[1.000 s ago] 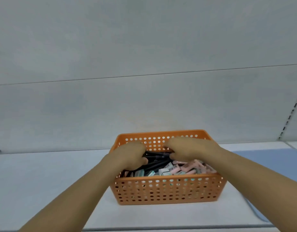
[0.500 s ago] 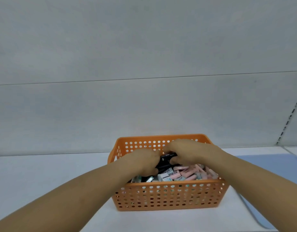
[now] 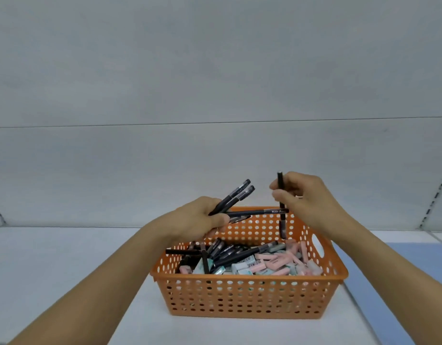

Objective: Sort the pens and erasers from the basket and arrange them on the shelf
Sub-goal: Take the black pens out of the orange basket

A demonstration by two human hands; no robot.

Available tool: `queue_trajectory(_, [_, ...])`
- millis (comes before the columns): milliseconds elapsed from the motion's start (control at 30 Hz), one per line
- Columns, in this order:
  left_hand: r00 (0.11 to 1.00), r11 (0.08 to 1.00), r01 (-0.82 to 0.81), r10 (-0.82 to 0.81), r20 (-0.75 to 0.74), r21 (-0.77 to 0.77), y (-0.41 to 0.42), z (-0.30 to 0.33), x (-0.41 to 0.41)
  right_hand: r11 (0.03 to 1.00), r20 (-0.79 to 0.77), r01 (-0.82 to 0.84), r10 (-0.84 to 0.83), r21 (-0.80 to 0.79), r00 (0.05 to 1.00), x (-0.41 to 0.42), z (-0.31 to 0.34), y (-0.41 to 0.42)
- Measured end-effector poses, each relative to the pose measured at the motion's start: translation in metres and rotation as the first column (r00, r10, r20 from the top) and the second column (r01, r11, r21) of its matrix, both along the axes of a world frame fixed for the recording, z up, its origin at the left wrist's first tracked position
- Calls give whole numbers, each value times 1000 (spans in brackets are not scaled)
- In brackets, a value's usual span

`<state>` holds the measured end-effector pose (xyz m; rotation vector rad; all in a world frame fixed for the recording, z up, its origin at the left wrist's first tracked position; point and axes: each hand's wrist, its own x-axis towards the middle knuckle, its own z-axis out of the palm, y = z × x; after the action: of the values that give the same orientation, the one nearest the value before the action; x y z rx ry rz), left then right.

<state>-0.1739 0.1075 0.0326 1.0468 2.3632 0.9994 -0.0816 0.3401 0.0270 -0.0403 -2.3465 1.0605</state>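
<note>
An orange perforated basket [image 3: 247, 298] stands on the white shelf [image 3: 65, 265]. Inside lie several black pens [image 3: 229, 253] on the left and pink and pale green erasers [image 3: 272, 265] on the right. My left hand [image 3: 197, 220] is raised above the basket's back left and grips a bundle of black pens [image 3: 237, 195] that fan out up and to the right. My right hand [image 3: 304, 197] is above the back right and pinches a single black pen [image 3: 281, 205] held upright.
A grey back wall rises behind the shelf. A light blue surface [image 3: 399, 282] lies to the right of the basket. A slotted shelf upright [image 3: 436, 195] runs along the right edge. Bare shelf surface spreads to the left of the basket.
Both hands have lifted out of the basket, each carrying pens. The view has tilted down, so the basket now sits lower and nearer.
</note>
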Motion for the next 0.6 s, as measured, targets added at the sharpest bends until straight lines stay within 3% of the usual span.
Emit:
queue_trajectory(133, [977,971,-109,65,202,214,-1,-1,8,973,-157,70,-106,-221,982,5,9,-6])
queue_trajectory(267, [965,950,-150,81,249,273,1,-2,18,947,-115,-91,58,-308,992,6,17,-20])
queue_trajectory(367, [962,957,-83,4,272,279,2,-1,25,916,-81,-114,89,-384,993,1,25,-26])
queue_trajectory(533, [918,955,22,-136,372,294,3,6,30,931,112,-150,196,-332,974,-5,34,-31])
queue_trajectory(600, [864,935,-9,-172,474,355,6,7,29,938,78,-168,200,-303,977,-7,33,-36])
